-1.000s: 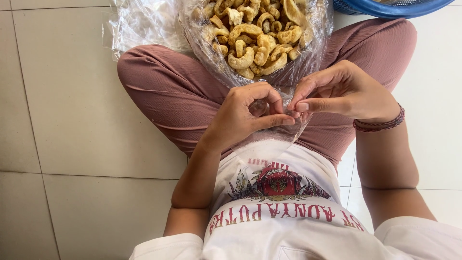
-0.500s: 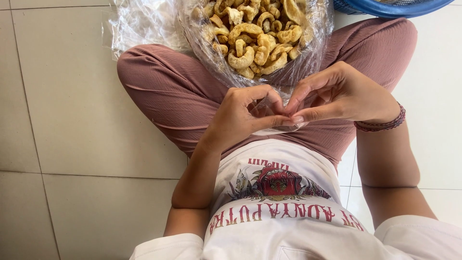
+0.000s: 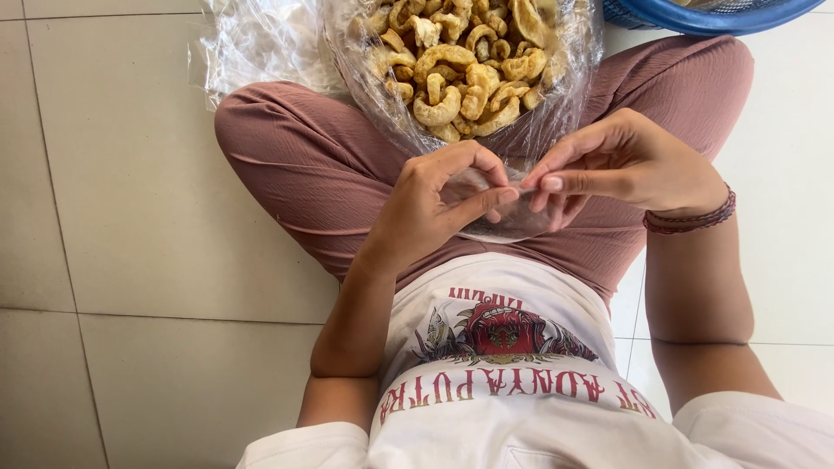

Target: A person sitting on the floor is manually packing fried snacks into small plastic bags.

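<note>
At the far left, pale floor tiles (image 3: 130,217) run under a crumpled heap of clear plastic sheeting (image 3: 261,48) that lies beside the person's bent knee in dusty-pink trousers (image 3: 304,165). Next comes the left hand (image 3: 434,204), curled over the lap with its thumb stretched toward the right; its grip is closed to a pinch, thumb tip against the bent fingers, on the edge of a small clear plastic bag (image 3: 499,208). That bag is thin, glossy and see-through, wrinkled and limp, and it looks empty; it sags between the two hands just above the trousers, in the middle of the lap. Above it, between the knees, stands a large clear bag (image 3: 556,104) with its mouth open, filled with curled, puffy, golden-brown crackers (image 3: 460,69), some of them ring-shaped and blistered. Further right, the right hand (image 3: 625,165) meets the left, its grip likewise pinched shut, thumb and forefinger nipping the same small bag at its top edge, the other fingers arched above. A dark red beaded bracelet (image 3: 691,219) circles that wrist. At the upper right, the rim of a blue plastic basket (image 3: 721,13) shows on the floor.
</note>
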